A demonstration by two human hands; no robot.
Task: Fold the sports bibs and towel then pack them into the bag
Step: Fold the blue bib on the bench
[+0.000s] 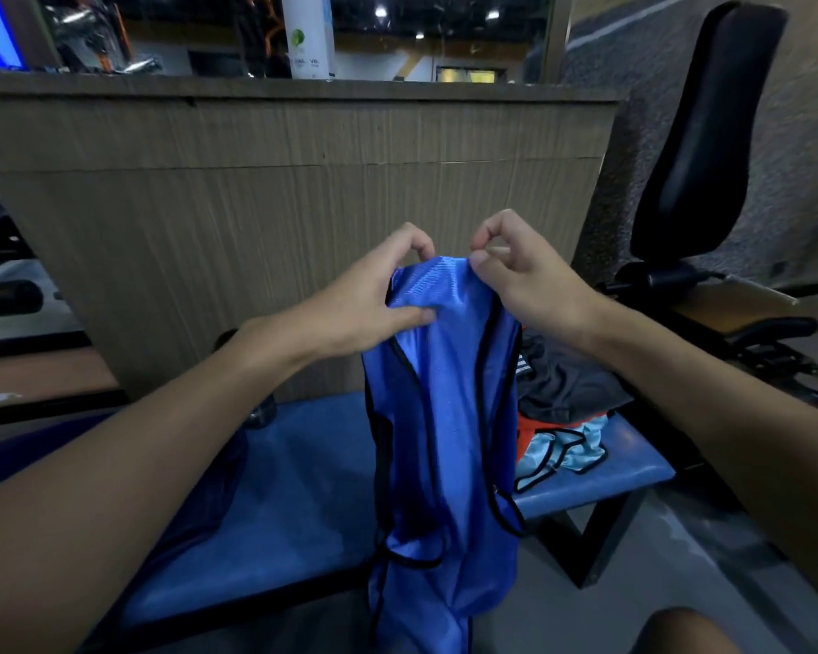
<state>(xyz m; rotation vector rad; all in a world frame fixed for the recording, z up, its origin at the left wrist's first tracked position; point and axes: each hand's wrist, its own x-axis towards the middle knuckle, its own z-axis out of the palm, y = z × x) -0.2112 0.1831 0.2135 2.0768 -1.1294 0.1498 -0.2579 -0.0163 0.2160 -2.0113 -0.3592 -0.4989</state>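
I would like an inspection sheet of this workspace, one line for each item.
Surface: blue bench, partly covered.
Job's things: blue bib hangs from both hands over the bench; light blue bib lies at the bench's right end; no bag identified.
Clutter: dark cloth and orange cloth piled with the light blue bib.
Grippers: left hand and right hand pinch the blue bib's top.
Cables: nothing seen.
Surroundings: wood-look counter behind; white container on it; black padded seat to the right.
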